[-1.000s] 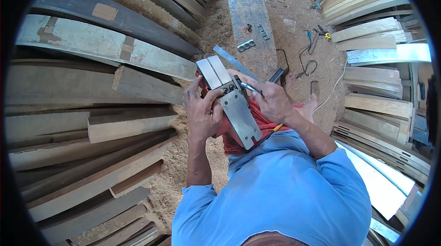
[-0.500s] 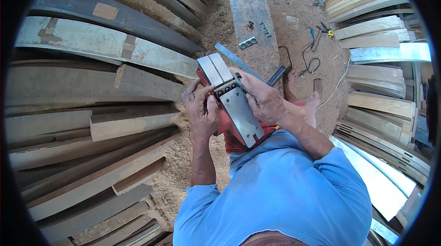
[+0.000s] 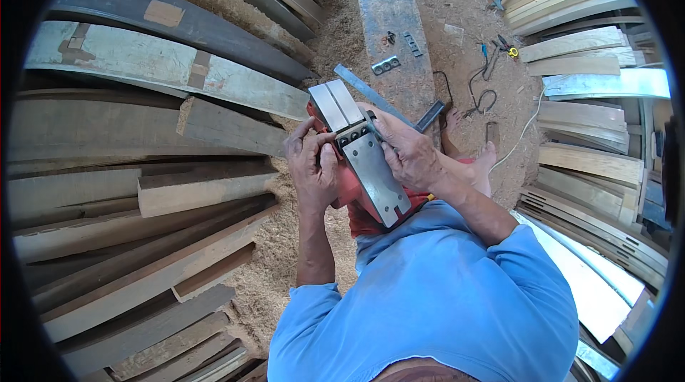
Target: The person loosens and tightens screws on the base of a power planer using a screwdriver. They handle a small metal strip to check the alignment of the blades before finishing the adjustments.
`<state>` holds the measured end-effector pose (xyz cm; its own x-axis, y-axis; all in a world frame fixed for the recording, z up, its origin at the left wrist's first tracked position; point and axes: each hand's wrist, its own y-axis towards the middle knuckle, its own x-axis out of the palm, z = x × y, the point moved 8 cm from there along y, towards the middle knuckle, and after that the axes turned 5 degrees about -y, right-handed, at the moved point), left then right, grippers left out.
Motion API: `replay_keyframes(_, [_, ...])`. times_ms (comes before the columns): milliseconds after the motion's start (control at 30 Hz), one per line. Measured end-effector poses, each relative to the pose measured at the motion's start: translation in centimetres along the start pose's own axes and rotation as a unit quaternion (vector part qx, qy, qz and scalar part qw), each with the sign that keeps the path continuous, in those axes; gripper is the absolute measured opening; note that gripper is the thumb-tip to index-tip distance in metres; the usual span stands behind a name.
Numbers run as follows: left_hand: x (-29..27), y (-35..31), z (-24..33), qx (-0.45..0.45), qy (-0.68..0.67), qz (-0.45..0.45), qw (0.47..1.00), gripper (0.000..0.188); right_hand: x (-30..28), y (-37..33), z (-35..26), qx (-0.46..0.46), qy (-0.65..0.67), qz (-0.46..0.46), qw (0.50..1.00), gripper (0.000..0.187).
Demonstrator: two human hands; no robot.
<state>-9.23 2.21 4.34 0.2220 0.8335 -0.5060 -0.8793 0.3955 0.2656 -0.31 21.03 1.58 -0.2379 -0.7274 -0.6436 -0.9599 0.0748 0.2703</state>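
Note:
An electric hand planer (image 3: 377, 178) with a red body lies sole up across my lap, its two metal plates facing me. Between the plates, the cutter drum shows a row of dark bolts. My left hand (image 3: 312, 171) is closed at the planer's left side, thumb and bent fingertips at the end of the drum. From the other side, my right hand (image 3: 410, 153) grips the edge by the drum, its thumb near the rear plate; its fingertips are partly hidden. Just beyond the planer, a try square (image 3: 371, 95) with a dark stock rests against the plank.
A long worn plank (image 3: 389, 3) runs ahead, bearing a metal bar with holes (image 3: 386, 66), a second metal piece (image 3: 412, 44) and small dark parts. A cable (image 3: 481, 96) and a yellow tape measure (image 3: 513, 52) lie on the sawdust floor. Stacked boards (image 3: 93, 125) flank both sides.
Both hands stay at the cutter drum with almost no movement. The planer sits very slightly differently in the picture, its front plate a touch farther right.

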Motion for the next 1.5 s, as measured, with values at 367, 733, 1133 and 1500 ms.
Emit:
replay_keyframes(367, [-0.1,0.1,0.3,0.012,0.021,-0.003,1.000,0.021,-1.5,1.6,-1.7,-0.012,0.034,0.025,0.999,0.047])
replay_keyframes(733, [-0.1,0.0,-0.1,0.001,-0.008,0.001,1.000,0.022,-1.5,1.8,-1.9,-0.021,0.010,0.025,0.999,0.047])
replay_keyframes(1133, [0.0,0.1,-0.1,-0.006,-0.023,0.000,1.000,0.023,-1.5,1.1,-1.2,0.005,0.021,0.032,0.999,0.045])
replay_keyframes(1500, [0.1,0.0,-0.4,0.001,-0.010,-0.003,1.000,0.028,-1.0,0.0,0.3,0.043,0.031,0.019,0.998,0.044])
